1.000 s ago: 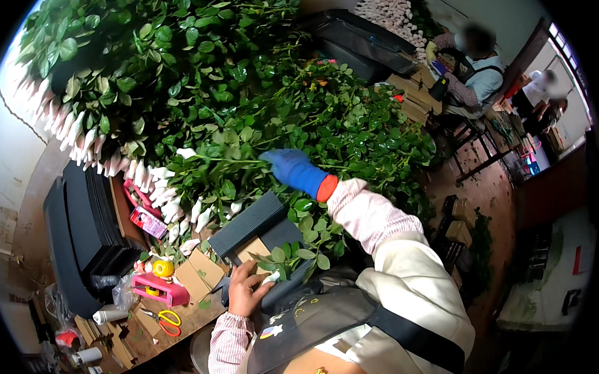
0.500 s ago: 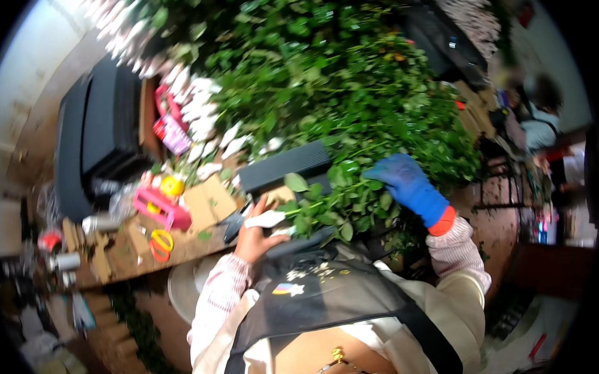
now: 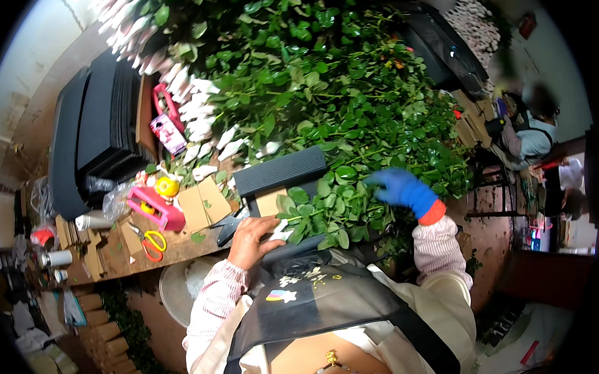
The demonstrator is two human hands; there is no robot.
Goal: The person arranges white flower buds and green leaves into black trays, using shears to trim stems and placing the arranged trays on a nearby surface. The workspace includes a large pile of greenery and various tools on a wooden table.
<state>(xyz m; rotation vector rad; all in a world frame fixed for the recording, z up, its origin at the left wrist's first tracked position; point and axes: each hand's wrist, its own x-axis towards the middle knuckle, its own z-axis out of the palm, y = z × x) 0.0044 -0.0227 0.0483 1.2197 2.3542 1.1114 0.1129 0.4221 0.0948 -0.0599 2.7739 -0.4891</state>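
My bare left hand [image 3: 250,240] closes over the white-sleeved flower buds [image 3: 281,233] at the left end of a leafy bunch. Its thumb lies below them and its fingers above. The bunch's green leaves [image 3: 329,212] spread right, lying across a dark grey ribbed piece [image 3: 282,172] and brown cardboard [image 3: 271,203]. In a blue glove with an orange cuff, my right hand [image 3: 405,192] hovers at the right edge of those leaves. Its fingers reach left, apart, with nothing visible in them. The stem ends are lost among the foliage.
A big heap of leafy stems [image 3: 348,84] with white-sleeved heads [image 3: 196,108] fills the far side. Leftward are black folded sheets [image 3: 109,118], a pink tape dispenser [image 3: 155,208], orange-handled scissors [image 3: 154,244], black shears [image 3: 226,227] and a white bucket [image 3: 177,292]. Another person [image 3: 537,126] sits far right.
My left hand has turned and come down over the white-sleeved buds, covering much of them. My gloved right hand stays near the leaves, its fingers slightly lower. The view has shifted a little.
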